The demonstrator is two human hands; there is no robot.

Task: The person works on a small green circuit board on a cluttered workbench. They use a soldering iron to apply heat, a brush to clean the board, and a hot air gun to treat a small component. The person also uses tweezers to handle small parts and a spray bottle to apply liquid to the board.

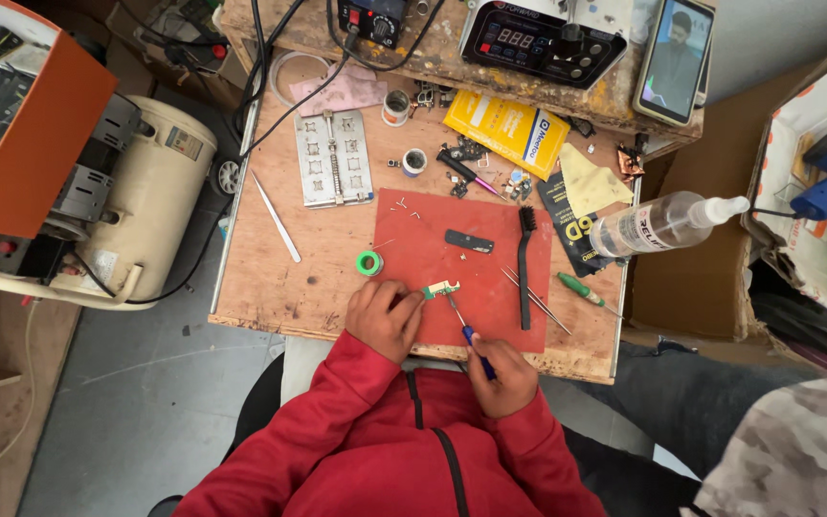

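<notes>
My left hand (382, 317) pinches the small green circuit board (440, 288), light and fragile, by its edge; my right hand (502, 376) grips the blue-handled screwdriver (469, 336).

Both arms, sleeved in red, are being held bent and drawn in close to the body, forearms angling toward each other. The left hand (384, 317) is being kept knuckles-up, its fingers curled and pinched together at the tips, pointing toward the right. The right hand (502, 374) is being held lower and nearer the chest, closed in a pen-style grip, thumb and forefinger pressed together. The hands are being kept near but apart.
</notes>
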